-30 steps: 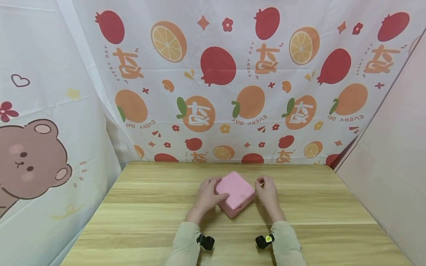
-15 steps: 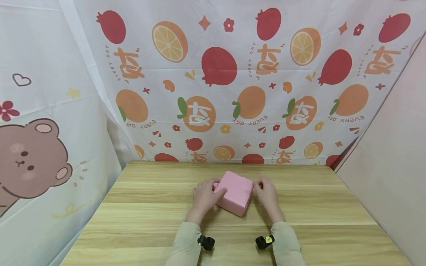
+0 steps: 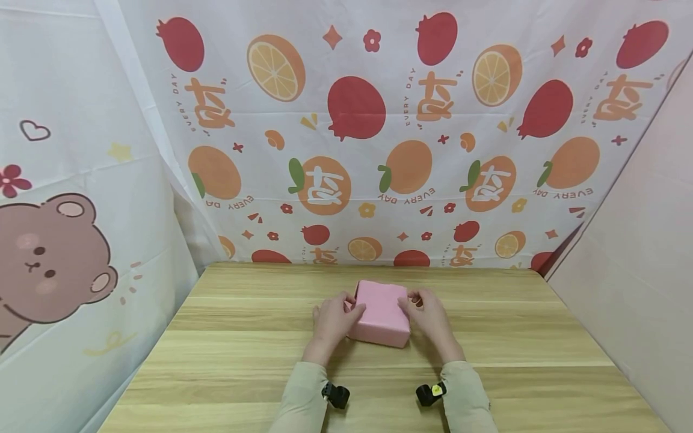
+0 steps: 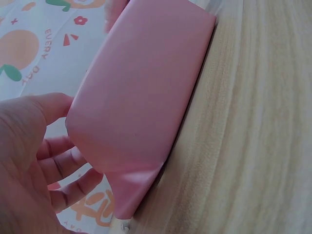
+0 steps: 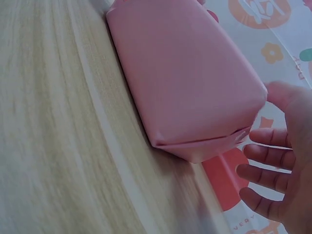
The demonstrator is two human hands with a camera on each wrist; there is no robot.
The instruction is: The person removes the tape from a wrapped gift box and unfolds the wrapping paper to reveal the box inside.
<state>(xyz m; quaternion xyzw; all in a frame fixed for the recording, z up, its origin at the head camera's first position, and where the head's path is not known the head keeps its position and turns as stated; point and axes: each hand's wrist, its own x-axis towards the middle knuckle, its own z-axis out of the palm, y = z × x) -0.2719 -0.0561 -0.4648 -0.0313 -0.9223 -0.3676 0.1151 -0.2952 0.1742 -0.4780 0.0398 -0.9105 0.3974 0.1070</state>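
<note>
A box wrapped in pink paper (image 3: pixel 381 307) sits on the wooden table in front of me. My left hand (image 3: pixel 331 323) holds its left end, thumb on the top edge and fingers curled at the side. On that end a loose paper flap (image 4: pixel 129 190) sticks out in the left wrist view, near my fingertips. At the opposite end my right hand (image 3: pixel 433 320) holds the box corner with thumb and index finger. Its other fingers are loosely bent away from the paper. The right end (image 5: pixel 200 148) is folded over, with a small slit-like gap along the fold.
The light wooden table (image 3: pixel 243 373) runs back to a white curtain (image 3: pixel 357 150) printed with fruit. A curtain with a bear (image 3: pixel 59 258) hangs at the left, and a plain pale one (image 3: pixel 628 252) at the right. Small black cameras (image 3: pixel 337 395) sit on both wrists.
The box has been turned on the table, so a long side now faces me. My right thumb has come onto its top edge; my left hand shifted slightly left.
</note>
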